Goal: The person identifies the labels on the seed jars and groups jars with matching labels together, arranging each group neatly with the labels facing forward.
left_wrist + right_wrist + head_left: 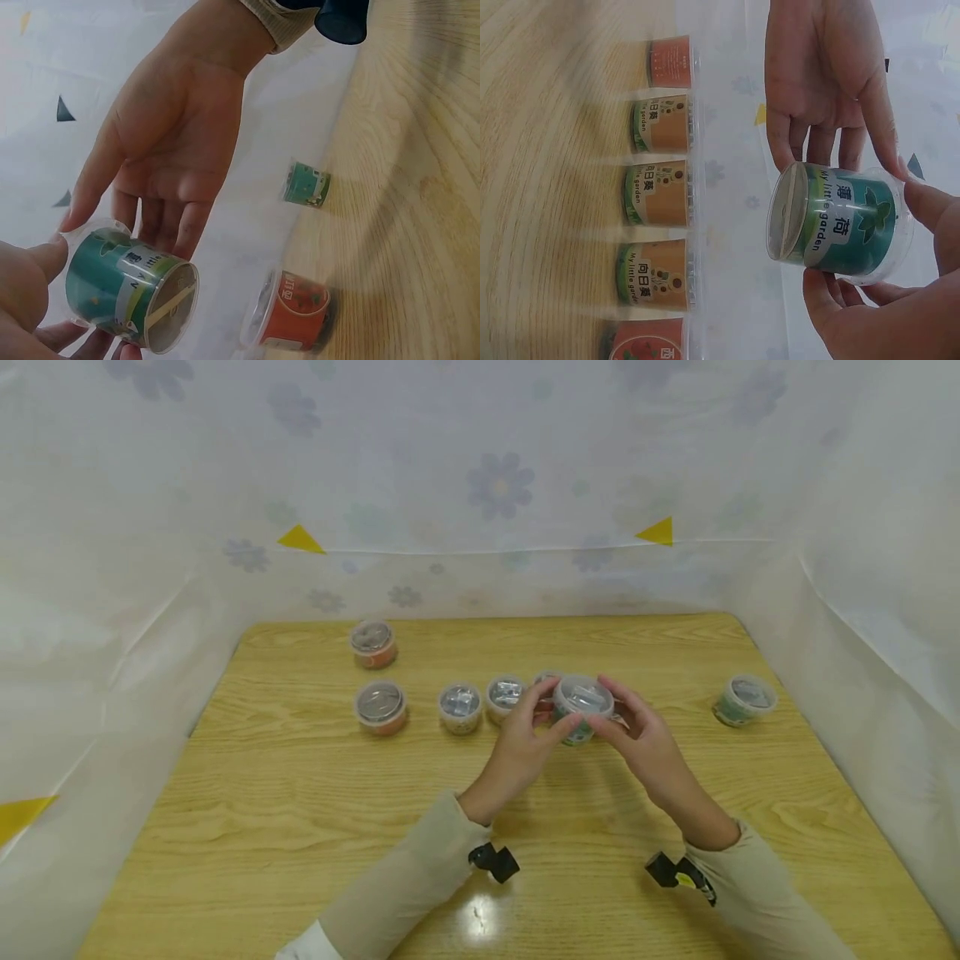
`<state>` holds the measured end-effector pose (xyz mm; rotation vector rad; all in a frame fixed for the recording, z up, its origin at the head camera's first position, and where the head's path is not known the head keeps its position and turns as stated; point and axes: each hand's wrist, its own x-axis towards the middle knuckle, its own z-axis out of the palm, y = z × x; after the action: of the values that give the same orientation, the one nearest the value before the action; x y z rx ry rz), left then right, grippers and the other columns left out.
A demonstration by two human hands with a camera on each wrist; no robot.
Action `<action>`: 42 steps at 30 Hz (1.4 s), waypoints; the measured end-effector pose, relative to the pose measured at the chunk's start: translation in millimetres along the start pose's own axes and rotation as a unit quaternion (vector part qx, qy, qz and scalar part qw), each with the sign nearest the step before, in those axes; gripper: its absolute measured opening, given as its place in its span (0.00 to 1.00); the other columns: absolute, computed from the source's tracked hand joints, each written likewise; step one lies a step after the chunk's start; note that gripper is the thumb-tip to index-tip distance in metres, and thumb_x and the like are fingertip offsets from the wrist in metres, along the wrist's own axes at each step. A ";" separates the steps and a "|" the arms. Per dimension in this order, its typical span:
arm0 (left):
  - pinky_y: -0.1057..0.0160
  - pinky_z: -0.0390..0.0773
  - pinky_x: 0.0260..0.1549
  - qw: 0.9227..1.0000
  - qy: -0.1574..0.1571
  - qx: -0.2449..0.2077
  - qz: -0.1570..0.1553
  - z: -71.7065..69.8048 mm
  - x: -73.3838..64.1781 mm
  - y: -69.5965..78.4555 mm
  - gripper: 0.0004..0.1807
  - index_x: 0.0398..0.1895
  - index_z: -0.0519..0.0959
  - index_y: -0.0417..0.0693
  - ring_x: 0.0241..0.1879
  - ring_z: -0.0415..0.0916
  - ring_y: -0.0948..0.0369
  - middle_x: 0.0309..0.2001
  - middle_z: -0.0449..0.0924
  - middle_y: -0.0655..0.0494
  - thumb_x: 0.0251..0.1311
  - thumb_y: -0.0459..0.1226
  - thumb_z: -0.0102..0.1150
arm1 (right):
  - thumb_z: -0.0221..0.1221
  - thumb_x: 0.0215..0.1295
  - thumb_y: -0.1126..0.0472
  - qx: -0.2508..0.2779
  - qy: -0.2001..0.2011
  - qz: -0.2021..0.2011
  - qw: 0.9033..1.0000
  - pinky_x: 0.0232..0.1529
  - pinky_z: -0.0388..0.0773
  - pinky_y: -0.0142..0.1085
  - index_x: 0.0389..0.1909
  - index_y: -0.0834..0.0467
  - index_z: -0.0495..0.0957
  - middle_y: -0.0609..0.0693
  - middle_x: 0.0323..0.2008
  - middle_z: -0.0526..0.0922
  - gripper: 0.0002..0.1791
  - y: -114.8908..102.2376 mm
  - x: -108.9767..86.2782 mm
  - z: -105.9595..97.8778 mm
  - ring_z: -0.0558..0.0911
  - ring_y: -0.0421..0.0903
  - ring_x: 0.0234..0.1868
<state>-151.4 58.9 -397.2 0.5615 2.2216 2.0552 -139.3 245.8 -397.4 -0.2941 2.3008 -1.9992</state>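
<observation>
Both hands hold one small clear plastic cup (pixel 583 700) above the table, its lid facing up. It has a green label with a leaf picture and the words "My little garden" (pixel 825 210). My left hand (pixel 521 735) grips its left side and my right hand (pixel 651 739) its right side, thumbs near the front rim. In the right wrist view, a row of orange-labelled cups (pixel 658 193) stands beyond the held cup, with a red-labelled cup (pixel 649 341) at the near end. That red cup is largely hidden behind the hands in the head view.
Two red-labelled cups (pixel 380 707) stand at the left, one behind the other. Another green-labelled cup (pixel 744 700) stands near the right edge of the wooden table (pixel 300 827). White flowered curtains (pixel 420 468) enclose the table's back and sides.
</observation>
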 end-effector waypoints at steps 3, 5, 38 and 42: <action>0.61 0.67 0.57 1.000 0.002 0.000 0.017 1.6 1.0 -6.0 0.30 0.66 0.62 0.46 0.54 0.67 0.61 0.59 0.68 0.56 0.63 0.43 0.56 | 0.56 0.66 0.60 -0.010 0.002 0.001 1.000 0.49 0.73 0.28 0.71 0.57 0.51 0.58 0.64 0.59 0.36 -1.5 0.2 0.4 0.67 0.47 0.60; 0.62 0.67 0.56 1.000 -0.001 -0.002 0.027 2.0 1.3 -7.6 0.29 0.66 0.62 0.45 0.55 0.67 0.62 0.59 0.68 0.56 0.64 0.43 0.55 | 0.57 0.65 0.60 -0.016 0.003 0.001 1.000 0.48 0.73 0.26 0.71 0.56 0.51 0.57 0.65 0.59 0.37 -2.5 0.4 0.0 0.65 0.49 0.61; 0.41 0.59 0.56 0.937 0.108 0.332 -0.023 -192.8 -30.3 -47.5 0.29 0.68 0.58 0.43 0.63 0.54 0.44 0.64 0.59 0.41 0.68 0.46 0.47 | 0.56 0.66 0.58 -0.135 0.082 0.056 0.986 0.47 0.67 0.17 0.73 0.47 0.43 0.59 0.69 0.52 0.41 50.4 5.8 -126.8 0.60 0.46 0.66; 0.36 0.52 0.56 0.911 0.105 0.396 -0.048 -211.3 -42.2 -61.7 0.32 0.68 0.56 0.38 0.63 0.52 0.39 0.65 0.56 0.37 0.67 0.46 0.48 | 0.57 0.66 0.57 -0.164 0.080 0.052 0.982 0.47 0.65 0.15 0.73 0.53 0.41 0.62 0.68 0.53 0.42 67.6 9.6 -145.0 0.59 0.47 0.67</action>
<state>-186.8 -157.7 -443.0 0.2459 3.1076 1.1319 -181.7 393.7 -442.3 -0.0298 2.6840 -1.6457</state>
